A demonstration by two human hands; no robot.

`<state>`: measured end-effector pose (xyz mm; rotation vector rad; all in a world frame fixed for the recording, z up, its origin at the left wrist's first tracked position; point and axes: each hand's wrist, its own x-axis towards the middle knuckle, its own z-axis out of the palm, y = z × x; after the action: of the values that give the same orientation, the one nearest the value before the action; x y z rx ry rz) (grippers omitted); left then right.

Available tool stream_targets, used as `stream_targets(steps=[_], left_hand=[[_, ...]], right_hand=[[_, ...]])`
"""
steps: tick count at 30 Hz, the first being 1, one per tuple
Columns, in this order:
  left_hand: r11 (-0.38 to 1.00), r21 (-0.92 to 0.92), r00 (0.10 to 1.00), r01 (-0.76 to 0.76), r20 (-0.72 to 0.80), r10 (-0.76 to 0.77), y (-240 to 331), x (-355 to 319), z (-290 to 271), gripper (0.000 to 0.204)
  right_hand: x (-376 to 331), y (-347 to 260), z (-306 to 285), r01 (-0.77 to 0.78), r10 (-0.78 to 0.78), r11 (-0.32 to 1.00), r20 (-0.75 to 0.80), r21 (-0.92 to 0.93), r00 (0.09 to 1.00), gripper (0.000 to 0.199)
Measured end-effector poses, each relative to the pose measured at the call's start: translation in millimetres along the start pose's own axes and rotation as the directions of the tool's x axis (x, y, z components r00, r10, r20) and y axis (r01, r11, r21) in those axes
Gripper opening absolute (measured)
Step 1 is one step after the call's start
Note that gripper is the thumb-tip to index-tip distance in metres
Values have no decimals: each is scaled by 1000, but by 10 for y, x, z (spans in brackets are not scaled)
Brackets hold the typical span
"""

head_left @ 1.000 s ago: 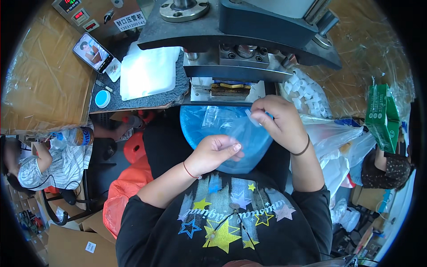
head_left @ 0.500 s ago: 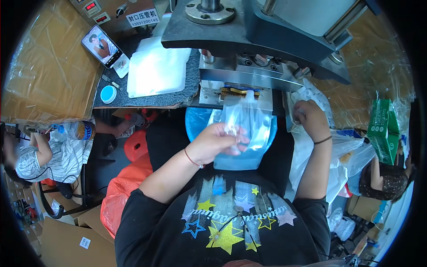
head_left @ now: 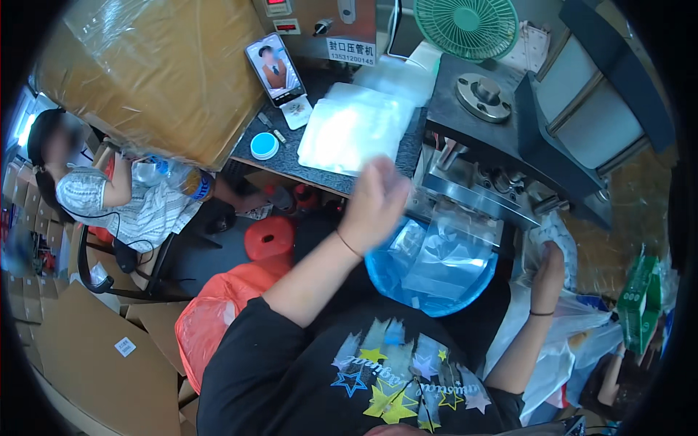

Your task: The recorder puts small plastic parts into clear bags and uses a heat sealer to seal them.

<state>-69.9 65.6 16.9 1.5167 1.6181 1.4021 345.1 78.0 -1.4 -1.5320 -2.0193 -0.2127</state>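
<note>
Moved since the last frame, head view: left hand (head_left: pixel 376 207) has gone from the clear pouch (head_left: pixel 454 251) up to the pouch stack (head_left: pixel 352 131); the whole view has swung, putting the press (head_left: pixel 476 134) at upper right and bringing a green fan (head_left: pixel 469 29) in at the top.
Left hand: blurred at the centre, over the stack's lower right corner; cannot tell whether its fingers are closed on anything.
Right hand: right of centre, beside the pile of white tube pieces (head_left: pixel 558 236); its fingertips are unclear, so cannot tell if they grip one.
Hands: well apart from each other, neither on the clear pouch.
Clear pouch: right of centre, upper end at the press's lower edge, the rest hanging over the blue basin (head_left: pixel 382 283).
Worktop (head_left: pixel 291 156): upper middle of the frame, bearing the pouch stack, a propped phone (head_left: pixel 274 69) and a round blue-topped jar (head_left: pixel 264 145).
Right edge: an open green box (head_left: pixel 640 305).
Left side: a seated co-worker (head_left: pixel 120 196) below a large taped carton (head_left: pixel 156 80); a red stool (head_left: pixel 269 236) nearer the centre.
</note>
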Motion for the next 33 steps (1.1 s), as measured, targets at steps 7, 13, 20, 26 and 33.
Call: stream_targets(steps=[7,13,20,26,33], left_hand=[[551,657,857,-515,376,353,-438,-145,-659,43],[997,10,968,-71,244,66,-118,-354,-413,11],[991,-125,817,55,576,27,216,-695,127,14],[670,-429,573,606,819,5,90,-927,330,26],[543,-214,316,812,943,-102,220,-1013,371,29]], right_hand=[[-2,-224,-378,-233,299,906,-146,353,943,17],[26,-1081,-315,11,-116,914,235,406,965,15],[376,-1526,-414,-155,89,657,129,738,988,15],[474,-1480,-529,142,-312,789,191,598,931,11],[508,-1294,-585,132,-428,814,432,565,793,14]])
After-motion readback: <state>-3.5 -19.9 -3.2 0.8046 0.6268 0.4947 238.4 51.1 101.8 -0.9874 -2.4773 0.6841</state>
